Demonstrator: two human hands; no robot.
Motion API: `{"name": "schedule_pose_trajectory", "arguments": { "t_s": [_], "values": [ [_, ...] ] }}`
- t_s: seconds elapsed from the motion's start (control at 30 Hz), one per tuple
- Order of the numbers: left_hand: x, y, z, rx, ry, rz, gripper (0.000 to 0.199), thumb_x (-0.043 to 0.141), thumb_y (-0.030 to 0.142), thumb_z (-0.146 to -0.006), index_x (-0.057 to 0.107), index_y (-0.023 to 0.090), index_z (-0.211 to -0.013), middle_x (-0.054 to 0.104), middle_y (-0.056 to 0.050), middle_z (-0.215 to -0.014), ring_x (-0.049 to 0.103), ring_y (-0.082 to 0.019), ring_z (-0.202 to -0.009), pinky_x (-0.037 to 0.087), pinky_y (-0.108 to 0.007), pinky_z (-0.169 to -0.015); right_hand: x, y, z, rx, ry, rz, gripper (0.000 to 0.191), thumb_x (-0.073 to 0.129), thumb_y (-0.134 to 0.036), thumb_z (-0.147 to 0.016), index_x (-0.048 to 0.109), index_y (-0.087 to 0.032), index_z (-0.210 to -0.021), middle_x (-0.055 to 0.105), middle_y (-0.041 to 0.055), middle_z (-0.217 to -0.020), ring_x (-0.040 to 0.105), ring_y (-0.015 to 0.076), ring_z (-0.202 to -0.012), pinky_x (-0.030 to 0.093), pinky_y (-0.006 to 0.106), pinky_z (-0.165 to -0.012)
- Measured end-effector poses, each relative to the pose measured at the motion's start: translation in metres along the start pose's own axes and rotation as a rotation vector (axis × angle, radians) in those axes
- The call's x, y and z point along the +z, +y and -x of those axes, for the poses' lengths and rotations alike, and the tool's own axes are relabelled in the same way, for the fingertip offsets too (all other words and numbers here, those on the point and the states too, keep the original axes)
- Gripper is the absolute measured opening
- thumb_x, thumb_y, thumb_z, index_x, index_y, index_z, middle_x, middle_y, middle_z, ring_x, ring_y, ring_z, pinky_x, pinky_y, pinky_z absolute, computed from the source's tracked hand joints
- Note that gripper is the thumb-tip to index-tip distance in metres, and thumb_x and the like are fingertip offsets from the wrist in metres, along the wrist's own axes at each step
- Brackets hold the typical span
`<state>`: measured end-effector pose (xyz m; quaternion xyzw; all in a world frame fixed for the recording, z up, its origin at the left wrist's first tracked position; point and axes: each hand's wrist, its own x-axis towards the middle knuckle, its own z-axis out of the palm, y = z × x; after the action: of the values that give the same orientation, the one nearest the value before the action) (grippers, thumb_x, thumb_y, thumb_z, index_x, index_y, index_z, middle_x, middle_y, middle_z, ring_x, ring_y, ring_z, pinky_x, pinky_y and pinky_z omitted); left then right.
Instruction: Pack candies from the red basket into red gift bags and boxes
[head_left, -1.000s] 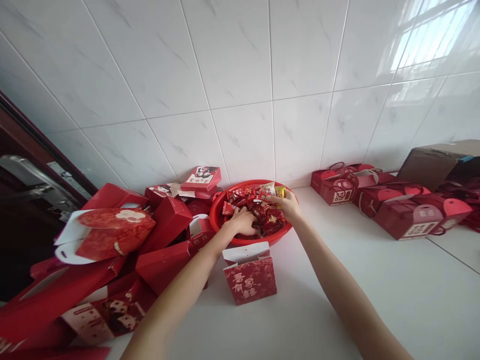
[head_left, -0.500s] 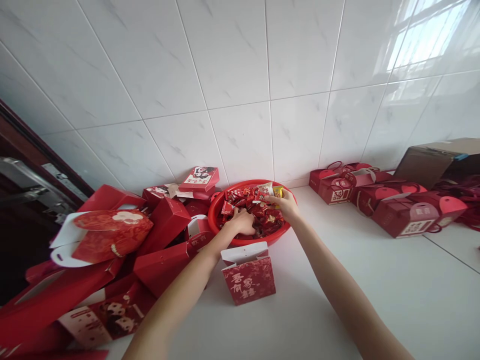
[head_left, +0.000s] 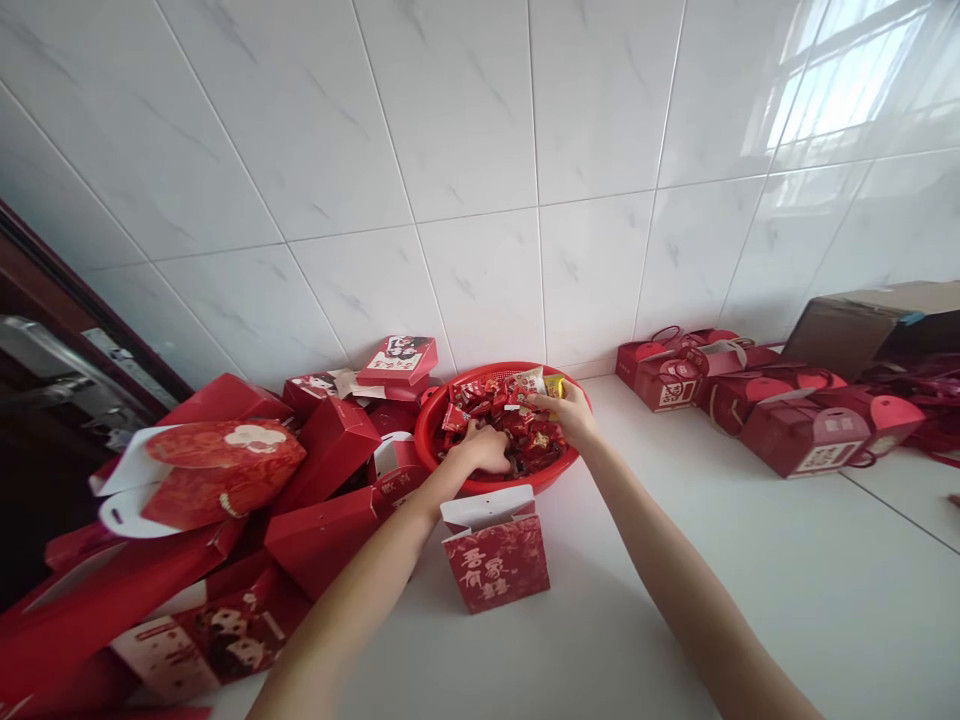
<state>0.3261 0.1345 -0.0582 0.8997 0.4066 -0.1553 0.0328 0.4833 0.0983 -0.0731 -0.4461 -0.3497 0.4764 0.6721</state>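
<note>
Red basket of wrapped sweets, far mid-desk. Left hand inside, fingers buried, grip can't be told; right hand pinching yellow packet. Near box reads 吾, 家, 有, 囍.

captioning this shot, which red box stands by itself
The upright box with pale lettering, just in front of the red basket; the other red boxes are bunched at left and right.

Red basket; patterned red box, whitish lettering.
</note>
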Motion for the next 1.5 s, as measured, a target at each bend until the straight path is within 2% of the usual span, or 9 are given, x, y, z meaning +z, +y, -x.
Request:
{"name": "schedule_pose_trajectory", "arguments": {
  "t_s": [0.2,0.43,0.53,0.73,0.97,1.1,1.23,1.4,1.5],
  "values": [
    [0.006,0.002,-0.006,-0.035,0.024,0.015,0.028,0.062,0.037,-0.084,0.077,0.014,-0.090,0.076,-0.022,-0.110,0.061,-0.041,-0.119,0.024,-0.060,-0.114,0.000,0.001,-0.002,-0.018,-0.002,-0.012,0.043,0.089,-0.030,-0.046,0.061,-0.021,-0.077,0.070,-0.0003,-0.075,0.068,0.0192,-0.068,0.054,0.027,-0.052],
    [0.012,-0.002,-0.016,-0.032,0.087,0.218,0.007,0.076,0.016,-0.061,0.069,0.017,-0.060,0.077,-0.015,-0.079,0.069,-0.039,-0.100,0.029,-0.059,-0.112,0.000,0.002,-0.003,-0.018,0.003,-0.003,0.045,0.090,-0.030,-0.044,0.061,-0.020,-0.078,0.070,-0.0008,-0.075,0.068,0.0190,-0.071,0.054,0.027,-0.055],
    [0.014,-0.011,-0.016,-0.028,0.174,0.385,0.008,0.075,0.014,-0.060,0.069,0.019,-0.061,0.076,-0.009,-0.073,0.070,-0.036,-0.097,0.037,-0.053,-0.108,-0.002,0.004,-0.004,-0.032,-0.003,0.001,0.046,0.090,-0.032,-0.046,0.061,-0.020,-0.079,0.070,-0.0004,-0.077,0.068,0.0195,-0.071,0.055,0.027,-0.056],
    [0.014,-0.024,-0.017,0.017,0.414,0.768,0.026,0.063,0.023,-0.082,0.072,0.015,-0.105,0.078,-0.010,-0.101,0.072,-0.024,-0.094,0.054,-0.031,-0.082,-0.002,0.005,-0.005,-0.070,-0.006,-0.032,0.042,0.089,-0.032,-0.048,0.062,-0.020,-0.078,0.070,-0.0007,-0.074,0.067,0.0178,-0.066,0.054,0.027,-0.055],
    [0.020,-0.029,-0.020,-0.063,0.647,1.075,0.042,0.085,0.047,-0.064,0.070,0.016,-0.088,0.069,-0.002,-0.071,0.066,-0.019,-0.068,0.049,-0.028,-0.064,-0.001,0.002,-0.004,-0.069,0.031,-0.042,0.038,0.088,-0.030,-0.047,0.064,-0.020,-0.076,0.072,0.0004,-0.074,0.067,0.0186,-0.066,0.053,0.028,-0.054],
    [0.019,-0.028,-0.020,-0.104,0.717,1.006,0.037,0.076,0.044,-0.076,0.069,0.018,-0.100,0.071,-0.002,-0.075,0.068,-0.020,-0.073,0.050,-0.027,-0.064,0.000,0.003,-0.004,-0.057,0.046,-0.044,0.039,0.088,-0.030,-0.046,0.064,-0.020,-0.075,0.071,0.0000,-0.073,0.066,0.0187,-0.066,0.053,0.028,-0.054],
    [0.015,-0.026,-0.018,-0.090,0.638,0.886,0.027,0.049,0.027,-0.092,0.071,0.018,-0.105,0.077,-0.006,-0.085,0.073,-0.019,-0.082,0.054,-0.027,-0.073,0.000,0.002,-0.004,-0.057,0.047,-0.037,0.039,0.087,-0.031,-0.046,0.063,-0.020,-0.075,0.070,-0.0005,-0.072,0.066,0.0184,-0.065,0.052,0.028,-0.053],
    [0.016,-0.028,-0.010,-0.097,0.445,0.660,0.018,0.060,0.011,-0.073,0.075,0.020,-0.069,0.077,-0.006,-0.072,0.073,-0.024,-0.079,0.053,-0.030,-0.076,0.001,0.002,-0.003,-0.057,0.057,-0.039,0.041,0.087,-0.032,-0.045,0.061,-0.021,-0.075,0.071,-0.0001,-0.074,0.068,0.0198,-0.068,0.051,0.027,-0.053],
    [0.020,-0.028,-0.006,-0.105,0.363,0.520,0.020,0.065,0.006,-0.062,0.076,0.021,-0.069,0.079,-0.008,-0.079,0.073,-0.028,-0.086,0.052,-0.032,-0.078,0.001,0.001,-0.003,-0.058,0.064,-0.031,0.041,0.087,-0.031,-0.045,0.061,-0.021,-0.074,0.070,-0.0002,-0.072,0.067,0.0195,-0.066,0.051,0.028,-0.053]
  ]
}}
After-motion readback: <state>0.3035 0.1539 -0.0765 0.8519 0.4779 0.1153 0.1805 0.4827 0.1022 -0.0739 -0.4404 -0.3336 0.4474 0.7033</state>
